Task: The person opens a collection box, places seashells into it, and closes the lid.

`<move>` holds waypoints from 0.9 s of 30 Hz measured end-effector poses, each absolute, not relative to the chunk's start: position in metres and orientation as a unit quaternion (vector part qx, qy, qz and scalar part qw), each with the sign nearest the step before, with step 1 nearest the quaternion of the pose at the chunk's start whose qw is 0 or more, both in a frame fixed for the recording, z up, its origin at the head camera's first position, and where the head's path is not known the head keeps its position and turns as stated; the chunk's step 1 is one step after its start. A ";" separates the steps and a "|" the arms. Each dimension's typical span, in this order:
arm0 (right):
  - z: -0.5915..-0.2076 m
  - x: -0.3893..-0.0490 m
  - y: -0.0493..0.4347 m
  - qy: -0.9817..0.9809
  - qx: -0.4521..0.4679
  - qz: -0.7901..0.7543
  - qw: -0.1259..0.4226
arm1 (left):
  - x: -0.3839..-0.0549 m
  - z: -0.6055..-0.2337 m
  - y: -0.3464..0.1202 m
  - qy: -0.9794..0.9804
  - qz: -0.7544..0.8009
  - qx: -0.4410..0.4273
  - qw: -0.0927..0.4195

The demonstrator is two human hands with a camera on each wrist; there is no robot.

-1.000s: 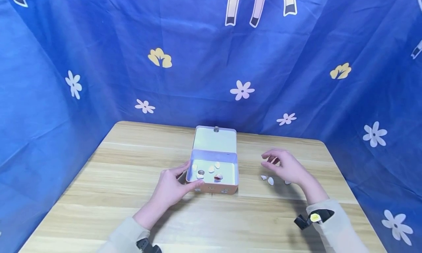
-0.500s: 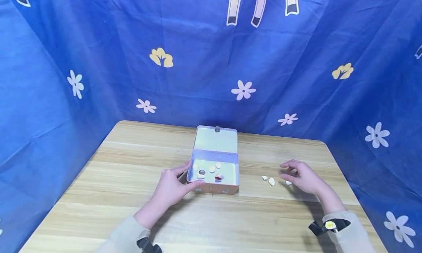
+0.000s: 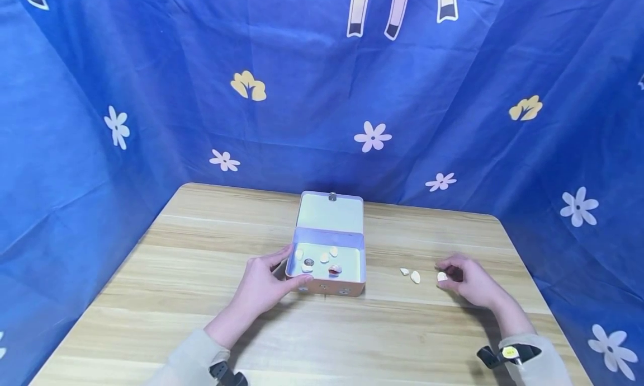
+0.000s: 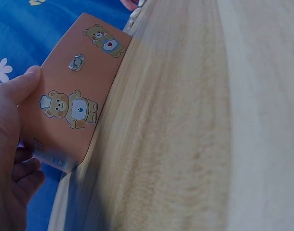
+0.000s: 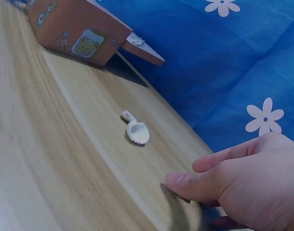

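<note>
Shells [image 3: 415, 277] lie inside and beside an open orange box [image 3: 334, 288].

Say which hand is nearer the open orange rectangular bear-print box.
Left. The left hand grips the box at its left end; the right hand is to its right, beyond two small white seashells.

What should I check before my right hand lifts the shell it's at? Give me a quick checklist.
1. Lid open: ok, swung back.
2. Box steadied: ok, the left hand grips its left side.
3. Room inside: ok, bare floor shows around the shells in the box.
4. Right hand secure on its shell: cannot tell; thumb and fingers are around it, but contact is unclear.
5. Path to the box free at table level: not ok, two loose shells lie between, so probably lift over them.
</note>
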State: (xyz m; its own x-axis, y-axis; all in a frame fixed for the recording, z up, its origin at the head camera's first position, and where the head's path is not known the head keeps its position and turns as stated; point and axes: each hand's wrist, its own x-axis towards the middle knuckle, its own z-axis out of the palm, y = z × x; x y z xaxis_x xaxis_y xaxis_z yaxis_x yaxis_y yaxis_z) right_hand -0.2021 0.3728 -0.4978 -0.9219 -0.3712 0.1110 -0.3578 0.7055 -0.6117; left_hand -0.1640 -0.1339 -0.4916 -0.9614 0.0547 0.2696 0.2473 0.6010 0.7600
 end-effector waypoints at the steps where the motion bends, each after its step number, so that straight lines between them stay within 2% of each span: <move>1: -0.499 -0.201 0.373 0.923 -0.201 -0.329 0.007 | -0.164 -0.492 -0.134 -0.887 -0.441 -0.084 0.107; 11: -0.506 -0.198 0.374 0.926 -0.207 -0.317 0.004 | -0.164 -0.492 -0.135 -0.889 -0.437 -0.085 0.109; 27: -0.491 -0.195 0.370 0.924 -0.206 -0.322 0.004 | -0.164 -0.490 -0.134 -0.888 -0.439 -0.083 0.107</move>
